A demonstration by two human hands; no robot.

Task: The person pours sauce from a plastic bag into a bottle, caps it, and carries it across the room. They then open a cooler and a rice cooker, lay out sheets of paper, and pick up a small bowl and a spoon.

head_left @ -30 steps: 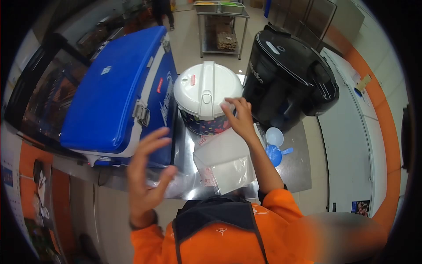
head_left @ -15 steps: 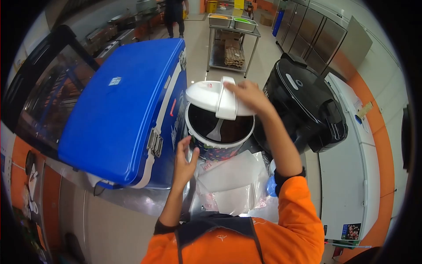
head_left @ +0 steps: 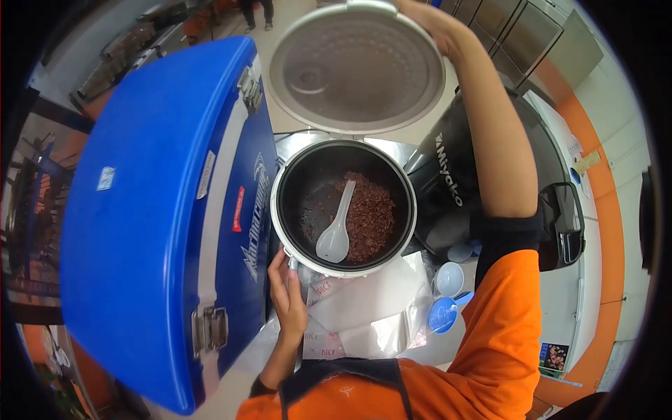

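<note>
A round rice cooker [head_left: 283,224] stands uncovered on the steel counter, its dark inner pot holding reddish-brown rice [head_left: 369,217] and a white rice spoon [head_left: 336,231]. My right hand [head_left: 428,15] holds the cooker's lid [head_left: 355,70] up high, its perforated underside facing me. My left hand [head_left: 288,294] rests against the cooker's near left side, fingers curled on its rim. Clear plastic bags [head_left: 371,308] with red print lie on the counter just in front of the cooker.
A big blue cooler box [head_left: 161,217] stands closed at the left, touching the cooker. A large black cooker [head_left: 455,189] stands at the right behind my arm. Small white [head_left: 449,278] and blue [head_left: 442,315] scoops lie at the right. Someone's legs [head_left: 255,10] show far back.
My right hand has lifted the lid from just above the pot to high above it, turning its underside to me. My left hand moved onto the cooker's near rim.
</note>
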